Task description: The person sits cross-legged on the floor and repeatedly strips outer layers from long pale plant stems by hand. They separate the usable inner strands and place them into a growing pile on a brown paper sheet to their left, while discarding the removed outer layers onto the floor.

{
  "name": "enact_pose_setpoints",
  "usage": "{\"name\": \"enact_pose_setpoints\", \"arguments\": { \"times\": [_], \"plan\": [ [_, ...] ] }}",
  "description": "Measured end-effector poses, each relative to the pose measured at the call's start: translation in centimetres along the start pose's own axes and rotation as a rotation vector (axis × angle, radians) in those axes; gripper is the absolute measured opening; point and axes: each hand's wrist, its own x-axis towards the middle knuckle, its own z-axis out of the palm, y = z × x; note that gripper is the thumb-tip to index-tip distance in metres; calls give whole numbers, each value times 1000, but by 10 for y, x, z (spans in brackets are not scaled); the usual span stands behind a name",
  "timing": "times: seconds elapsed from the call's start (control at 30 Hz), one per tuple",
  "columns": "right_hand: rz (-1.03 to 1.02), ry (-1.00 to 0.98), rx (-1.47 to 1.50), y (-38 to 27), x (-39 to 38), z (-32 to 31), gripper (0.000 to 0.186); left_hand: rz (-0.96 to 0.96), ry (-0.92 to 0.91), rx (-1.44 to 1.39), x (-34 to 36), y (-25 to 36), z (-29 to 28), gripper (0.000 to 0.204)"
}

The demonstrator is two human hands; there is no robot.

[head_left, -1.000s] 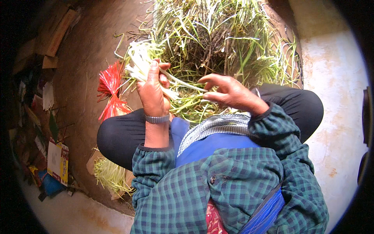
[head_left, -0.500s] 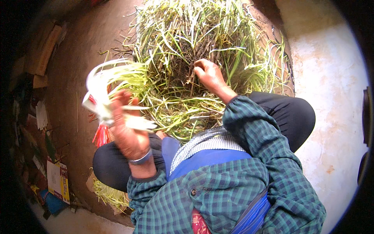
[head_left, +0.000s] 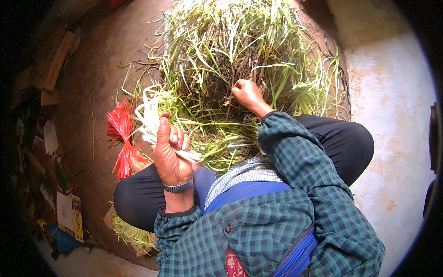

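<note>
My left hand (head_left: 172, 159), a banded watch at its wrist, is closed round a small bunch of white-stemmed chives (head_left: 148, 116). The white ends poke out below the fingers, and pale yellow-green leaves trail toward the heap. My right hand (head_left: 250, 96) is closed, fingertips pinched together at the dark, stemmy middle of a large heap of chives (head_left: 235, 46). Whatever those fingertips grip is too small to make out. Loose leaves (head_left: 226, 141) lie between the heap and my lap.
A tied bundle of red plastic strips (head_left: 122, 138) lies left of my left hand. More pale leaves (head_left: 131, 231) sit beside my left knee. Cardboard pieces (head_left: 69, 214) and a blue item (head_left: 66, 241) line the left side. A pale floor or wall surface (head_left: 387, 152) stretches along the right.
My left hand has moved slightly right and its fingers have curled round the chives, which swung inward, uncovering the red strips. My right hand stays near the same spot, slightly lower.
</note>
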Motion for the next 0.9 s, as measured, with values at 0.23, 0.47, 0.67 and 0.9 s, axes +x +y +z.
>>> {"name": "enact_pose_setpoints", "arguments": {
  "times": [0.23, 0.47, 0.67, 0.9],
  "plan": [
    [-58, 387, 179, 17, -26, -26, 16, 12, 74, 79, -1, -13, 0, 20],
    [160, 798, 47, 47, 3, -98, 48, 12, 71, 203, -2, -20, 9, 19],
    [56, 786, -31, 22, 54, -140, 61, 18, 82, 195, -5, -16, 13, 22],
    [238, 474, 138, 13, 123, -183, 89, -32, 119, 191, -2, -14, 17, 19]
  ]
}}
